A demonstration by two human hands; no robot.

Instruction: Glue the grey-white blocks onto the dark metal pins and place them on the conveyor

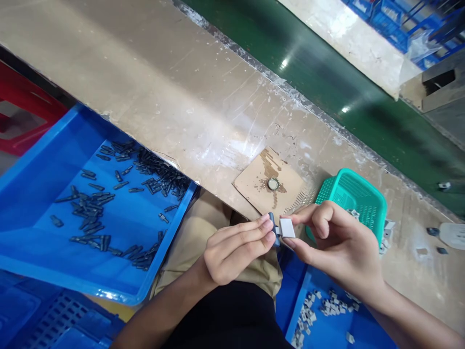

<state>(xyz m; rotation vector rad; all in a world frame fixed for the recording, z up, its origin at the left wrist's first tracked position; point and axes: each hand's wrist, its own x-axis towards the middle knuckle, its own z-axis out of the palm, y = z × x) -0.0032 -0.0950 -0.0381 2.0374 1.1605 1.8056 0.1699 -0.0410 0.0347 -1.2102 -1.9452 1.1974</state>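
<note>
While L hand (pixel 236 247) has its fingers closed on a dark piece (pixel 273 230), R hand (pixel 337 242) pinches a white block (pixel 287 228) btwn thumb & fingers; each grip is firmly on its part. A light neck shows btwn block & dark piece; can't tell if they're fully joined. Both parts are held over the lap, by the near edge of the worktop (pixel 145 87).

Just beyond, a stained cardboard square (pixel 250 182) w/ a round cap (pixel 273 183) on it. Next to R hand, a green basket (pixel 366 186), partly hidden by it. Lower R, a blue bin (pixel 327 334) w/ small whitish blocks; over L, a bigger blue tray (pixel 39 203) w/ lots of dark pcs, mostly in heaps. Far side of worktop: a green strip (pixel 308 87). Far L: red stool (pixel 43 104).
</note>
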